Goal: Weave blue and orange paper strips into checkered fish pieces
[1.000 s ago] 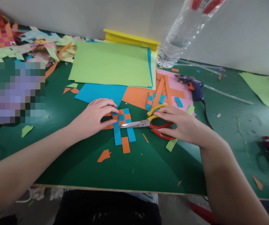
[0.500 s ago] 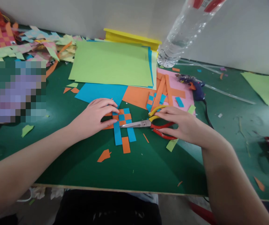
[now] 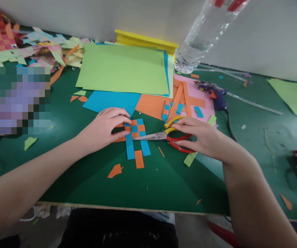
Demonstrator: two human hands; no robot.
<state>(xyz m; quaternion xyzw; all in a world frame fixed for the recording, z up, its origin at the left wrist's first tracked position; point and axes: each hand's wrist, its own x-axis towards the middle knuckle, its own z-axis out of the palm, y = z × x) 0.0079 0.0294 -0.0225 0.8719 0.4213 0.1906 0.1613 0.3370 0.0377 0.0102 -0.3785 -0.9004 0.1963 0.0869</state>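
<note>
Two hands on my feed: right hand (image 3: 202, 137) grips scissors (image 3: 161, 136); left hand (image 3: 104, 129), loosely spread, touches the weave (image 3: 137, 128) on the table (image 3: 86, 182). I judge light pinning could let it slip, and stray blades could nick strips.

woven paper (image 3: 134, 129) in blue and orange checks

the scissors (image 3: 162, 135) pair silver blades (image 3: 150, 136) with a yellow handle (image 3: 173, 121) and a red handle (image 3: 184, 150); the top sheet (image 3: 122, 69) is plain light green, the folded card (image 3: 145, 39) bright yellow, the glue gun (image 3: 220, 100) dark blue, the tabletop (image 3: 164, 193) deep green
</note>
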